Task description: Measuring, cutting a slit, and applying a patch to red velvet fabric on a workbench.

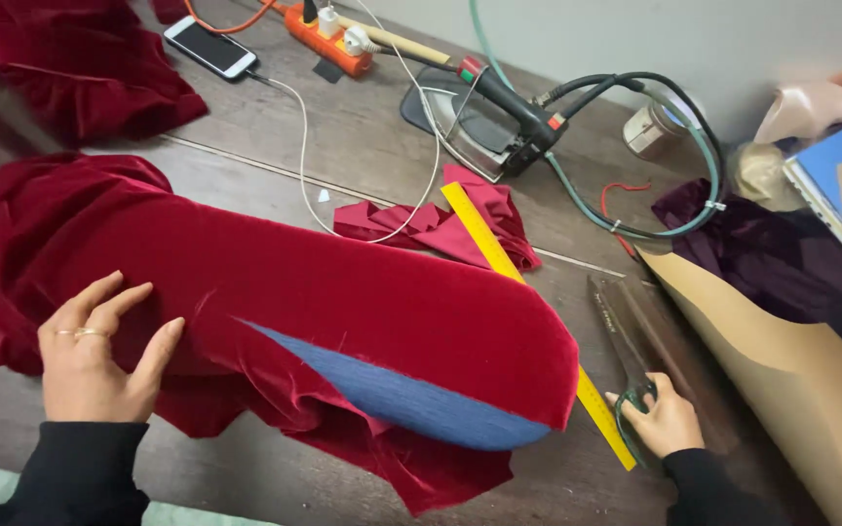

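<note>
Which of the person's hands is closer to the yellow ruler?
Right. The right hand rests just beside the yellow ruler, on the scissors. The left hand lies far off, on the red velvet.

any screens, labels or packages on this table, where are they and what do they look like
Phone: far left of the table, flat, white rim, dark blank screen, white cable plugged in.
Jar: far right by the wall, small, round, pale label band.
Ruler: centre, yellow, long, printed scale, partly under the red velvet.

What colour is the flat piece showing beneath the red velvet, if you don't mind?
Blue: the flat piece under the red velvet, clearest in the head view.
</note>
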